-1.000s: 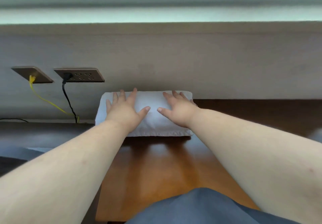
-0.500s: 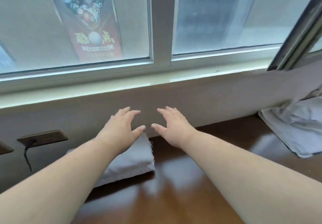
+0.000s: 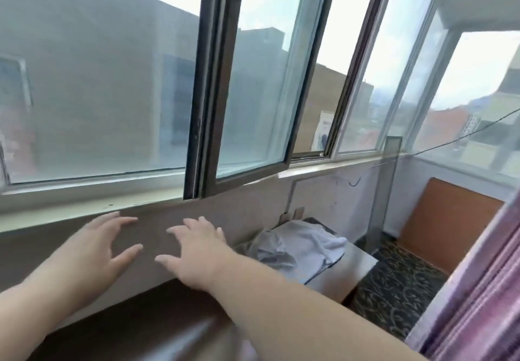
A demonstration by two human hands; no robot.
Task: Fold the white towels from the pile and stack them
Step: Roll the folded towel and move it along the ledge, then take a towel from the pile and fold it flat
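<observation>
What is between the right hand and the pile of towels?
Nothing in the head view: the right hand hangs open beside the towel pile, with only bare wall showing behind the gap.

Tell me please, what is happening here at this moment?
A person is folding white towels. Both hands are empty and open: the left hand and the right hand hover above the dark wooden table. To the right, the pile of unfolded towels lies untouched on a pale surface below the window.
</observation>
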